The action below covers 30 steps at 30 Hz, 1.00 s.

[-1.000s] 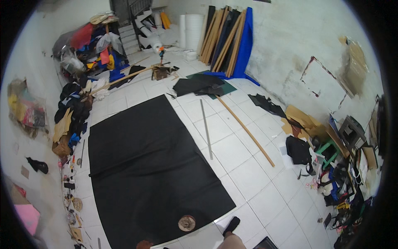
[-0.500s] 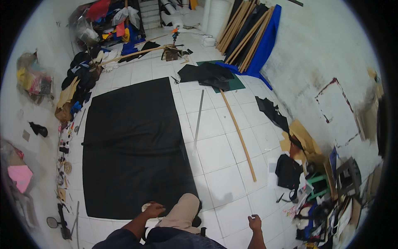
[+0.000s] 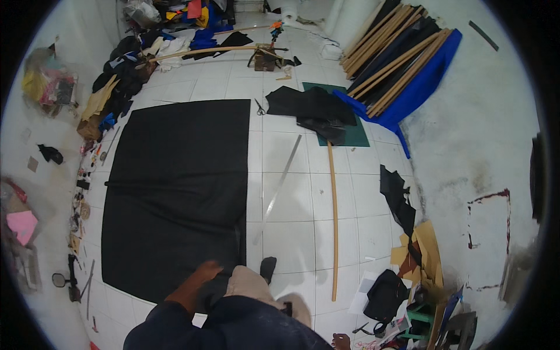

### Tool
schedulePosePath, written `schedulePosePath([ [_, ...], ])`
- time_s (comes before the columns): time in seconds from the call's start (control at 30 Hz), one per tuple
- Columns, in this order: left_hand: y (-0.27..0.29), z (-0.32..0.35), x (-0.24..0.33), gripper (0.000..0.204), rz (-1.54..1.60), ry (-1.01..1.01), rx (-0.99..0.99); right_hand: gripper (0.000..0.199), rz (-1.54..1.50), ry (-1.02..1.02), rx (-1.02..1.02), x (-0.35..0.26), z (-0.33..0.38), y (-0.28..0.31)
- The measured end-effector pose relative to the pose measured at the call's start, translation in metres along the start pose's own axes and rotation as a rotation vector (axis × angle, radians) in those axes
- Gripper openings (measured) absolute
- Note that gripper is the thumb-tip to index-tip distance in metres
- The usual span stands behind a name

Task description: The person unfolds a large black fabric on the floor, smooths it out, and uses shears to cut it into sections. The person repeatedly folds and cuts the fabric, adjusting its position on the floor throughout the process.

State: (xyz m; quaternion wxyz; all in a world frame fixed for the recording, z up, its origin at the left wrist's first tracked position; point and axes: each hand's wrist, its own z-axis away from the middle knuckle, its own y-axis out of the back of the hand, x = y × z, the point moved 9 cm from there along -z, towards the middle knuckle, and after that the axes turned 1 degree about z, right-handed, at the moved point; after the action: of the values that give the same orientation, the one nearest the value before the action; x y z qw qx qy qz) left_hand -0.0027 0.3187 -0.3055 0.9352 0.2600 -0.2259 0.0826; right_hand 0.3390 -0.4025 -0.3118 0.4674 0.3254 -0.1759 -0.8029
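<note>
Left hand (image 3: 197, 279): seen at the lower middle of the view, extended from a dark blue sleeve (image 3: 175, 318), laid palm-down at the near edge of the black fabric sheet (image 3: 175, 192). Fingers are loosely curled over the cloth; whether any of it is pinched cannot be told.

Right hand: not seen; only the sleeve and a beige-trousered knee (image 3: 248, 280) are shown near the lower edge.

Black fabric sheet: spread flat on the white tiled floor (image 3: 303, 233), left of centre, with one crease running across its middle.

Metal straightedge (image 3: 279, 186): laid on the tiles just beside the sheet's right edge, slanted.

Wooden stick (image 3: 333, 221): laid lengthwise on the floor, to the right of the straightedge and apart from it.

Scissors (image 3: 259, 107): placed on the tiles near the sheet's far right corner.

Green cutting mat (image 3: 359, 135): further off, partly covered by crumpled black cloth (image 3: 315, 108).

Blue fabric with wooden poles (image 3: 402, 76): leaned against the far right wall.

Cardboard scraps (image 3: 423, 248): piled at the right wall.

Assorted clutter (image 3: 111, 93): heaped along the left wall.
</note>
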Motion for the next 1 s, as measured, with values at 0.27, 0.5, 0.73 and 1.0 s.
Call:
schedulePosePath([
  [0.27, 0.191, -0.088, 0.249, 0.046, 0.545, -0.257, 0.367, 0.040, 0.146, 0.140, -0.233, -0.241, -0.163, -0.045],
  [0.5, 0.139, -0.170, 0.170, 0.040, 0.511, 0.271, 0.378, 0.053, 0.866, 0.552, -0.035, -0.648, -0.372, 0.077],
  [0.73, 0.055, -0.197, 0.117, 0.032, -0.053, 0.294, 0.363, 0.038, 0.940, 1.138, -0.073, -1.167, -0.324, -0.090],
  [1.0, 0.331, -0.352, 0.296, 0.039, 0.778, 0.295, 0.750, 0.057, 1.316, 1.140, -0.812, -1.317, -0.200, -0.371],
])
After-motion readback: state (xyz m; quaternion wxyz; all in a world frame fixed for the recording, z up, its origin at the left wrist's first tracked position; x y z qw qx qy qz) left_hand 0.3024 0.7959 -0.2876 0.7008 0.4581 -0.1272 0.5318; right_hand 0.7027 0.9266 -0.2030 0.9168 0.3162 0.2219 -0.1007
